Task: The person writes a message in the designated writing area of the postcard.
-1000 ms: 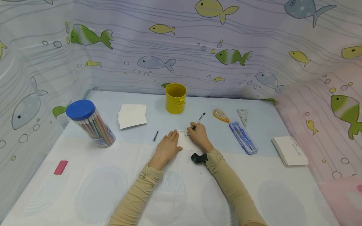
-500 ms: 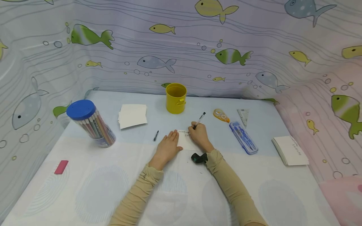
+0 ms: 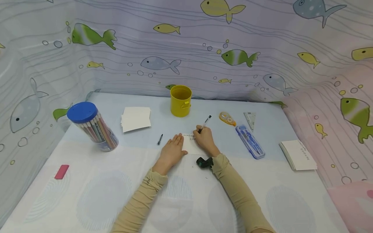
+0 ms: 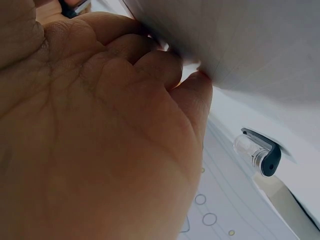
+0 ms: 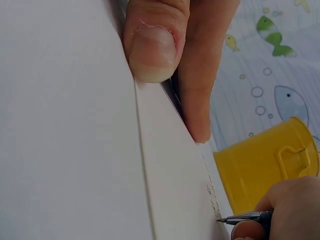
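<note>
My left hand [image 3: 171, 152] lies flat with straight fingers, its fingertips on the left edge of a small white card [image 3: 193, 149]. In the right wrist view its thumb [image 5: 152, 50] presses the card's near edge. My right hand [image 3: 206, 139] grips a clear-barrelled pen [image 3: 207, 120] with a dark grip section. The pen's tip [image 5: 223, 220] is right at the lines of small dark handwriting near the card's far edge. Part of the writing is hidden behind the right hand. Left of my left hand lies the pen cap [image 3: 160, 139], clear with a dark clip.
Behind stand a yellow bucket [image 3: 180, 103] and a stack of white cards [image 3: 136, 119]. Left are a blue-lidded pencil jar [image 3: 96, 129] and a red eraser-like block [image 3: 62, 171]. Right are correction tape [image 3: 227, 118], a set square [image 3: 250, 120], a blue case [image 3: 249, 141] and written cards [image 3: 298, 155].
The right hand and pen stay at almost the same spot on the card, with only tiny shifts. The left hand keeps its place, and the other things have not moved.
</note>
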The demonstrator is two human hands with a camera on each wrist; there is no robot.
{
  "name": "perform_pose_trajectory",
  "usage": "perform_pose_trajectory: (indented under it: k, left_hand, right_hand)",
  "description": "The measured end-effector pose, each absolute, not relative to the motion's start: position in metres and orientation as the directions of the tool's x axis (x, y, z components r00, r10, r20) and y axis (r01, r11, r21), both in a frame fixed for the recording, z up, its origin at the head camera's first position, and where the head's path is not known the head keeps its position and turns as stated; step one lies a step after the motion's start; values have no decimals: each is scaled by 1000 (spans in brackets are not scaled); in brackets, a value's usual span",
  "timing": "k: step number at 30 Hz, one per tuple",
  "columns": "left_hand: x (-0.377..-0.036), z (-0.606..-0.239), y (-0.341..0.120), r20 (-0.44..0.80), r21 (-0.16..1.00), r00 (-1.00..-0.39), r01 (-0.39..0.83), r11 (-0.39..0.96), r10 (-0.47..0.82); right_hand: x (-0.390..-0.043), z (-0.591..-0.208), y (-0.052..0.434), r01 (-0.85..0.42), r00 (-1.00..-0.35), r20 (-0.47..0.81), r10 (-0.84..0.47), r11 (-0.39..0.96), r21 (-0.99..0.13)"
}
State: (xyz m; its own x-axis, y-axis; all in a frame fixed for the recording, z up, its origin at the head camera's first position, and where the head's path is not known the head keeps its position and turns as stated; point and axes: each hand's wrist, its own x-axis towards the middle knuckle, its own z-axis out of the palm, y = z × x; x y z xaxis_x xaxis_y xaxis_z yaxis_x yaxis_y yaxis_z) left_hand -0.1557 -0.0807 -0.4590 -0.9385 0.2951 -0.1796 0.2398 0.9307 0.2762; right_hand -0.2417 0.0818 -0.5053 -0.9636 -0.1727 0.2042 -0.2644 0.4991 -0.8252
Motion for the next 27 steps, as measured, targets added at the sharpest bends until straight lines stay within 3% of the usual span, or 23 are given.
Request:
perform_pose_trajectory:
  k: [11,17,27]
  left_hand:
    - [-157,-459,-82,-175,277,-940,240,931,294]
    - [-157,-460,-83,-179,292,-939,234,927,294]
    - [-156,-461,-83,-162,285,-940,246,927,299]
  right_hand:
    - [-240,-502,82,-258,-964,184,-193,496,-829]
    - [-240,-505,82,-256,-967,221,-129,464,-848]
    - [-241,-506,82,-271,-963,234,-137,509,-817]
